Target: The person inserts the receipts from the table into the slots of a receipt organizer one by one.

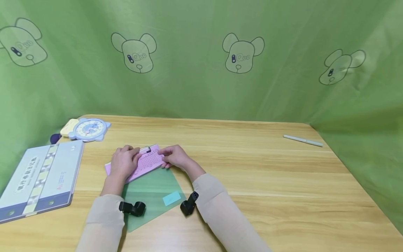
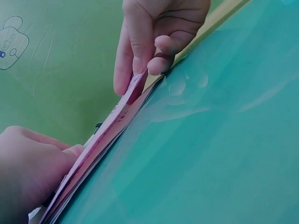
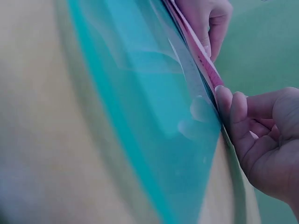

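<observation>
A stack of pink printed papers [image 1: 148, 161] lies at the far end of a glossy, see-through green folder or sheet [image 1: 151, 203]. At the stack's far edge sits a metal clip [image 1: 145, 150] with a black part. My left hand [image 1: 124, 162] holds the stack beside the clip, its thumb on the pink paper; its other fingertips are partly hidden. The right hand [image 1: 175, 156] pinches the right corner of the pink papers between thumb and fingers. In the left wrist view, the papers' near edge [image 2: 100, 140] stands slightly apart from the green surface [image 2: 187, 149].
A light blue label [image 1: 171, 198] is on the green folder. To the left lies a large pale blue binder [image 1: 56, 175], with a blue toy clock [image 1: 91, 129] and a yellow item [image 1: 69, 127] behind it. A white pen [image 1: 303, 140] lies at the far right. Green curtain [image 1: 195, 87] surrounds the table.
</observation>
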Available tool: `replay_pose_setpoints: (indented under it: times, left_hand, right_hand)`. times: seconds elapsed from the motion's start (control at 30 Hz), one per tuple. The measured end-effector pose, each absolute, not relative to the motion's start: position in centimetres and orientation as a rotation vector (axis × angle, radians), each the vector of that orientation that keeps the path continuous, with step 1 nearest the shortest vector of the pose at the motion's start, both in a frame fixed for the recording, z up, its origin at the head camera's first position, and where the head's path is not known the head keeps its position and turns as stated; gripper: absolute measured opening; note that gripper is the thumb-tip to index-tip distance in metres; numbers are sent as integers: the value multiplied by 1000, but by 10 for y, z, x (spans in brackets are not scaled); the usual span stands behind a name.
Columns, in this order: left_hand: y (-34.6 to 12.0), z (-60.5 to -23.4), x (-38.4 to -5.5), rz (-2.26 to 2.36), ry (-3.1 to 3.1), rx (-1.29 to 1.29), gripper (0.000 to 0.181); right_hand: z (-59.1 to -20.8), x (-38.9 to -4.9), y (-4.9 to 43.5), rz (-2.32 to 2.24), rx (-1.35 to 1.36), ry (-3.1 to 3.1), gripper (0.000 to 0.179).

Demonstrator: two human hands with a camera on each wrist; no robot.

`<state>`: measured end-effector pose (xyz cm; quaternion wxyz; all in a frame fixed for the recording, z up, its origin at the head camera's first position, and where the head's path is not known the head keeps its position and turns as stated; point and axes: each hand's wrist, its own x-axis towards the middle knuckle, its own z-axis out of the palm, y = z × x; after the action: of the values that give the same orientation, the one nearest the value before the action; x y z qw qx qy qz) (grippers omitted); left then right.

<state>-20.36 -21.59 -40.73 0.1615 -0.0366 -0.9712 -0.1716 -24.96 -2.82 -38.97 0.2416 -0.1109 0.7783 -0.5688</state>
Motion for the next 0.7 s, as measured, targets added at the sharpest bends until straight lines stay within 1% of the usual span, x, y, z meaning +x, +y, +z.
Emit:
replay_pose_setpoints:
  times: [0.23,0.5,0.7]
  left_hand:
    - [-218,-409,-204,-550,-2766,-102,33]
    - [-223,-406,-202,-651,-2784,-72,34]
    - [-232,-394,-200,-726,-2912,-78,44]
  right_hand:
    - [-396,-244,-16,-1641,-326,2073,29]
    - [-399,-241,-10,-1697,-288,2049,28]
    - [-394,-242,-2,-1640,-293,2049,30]
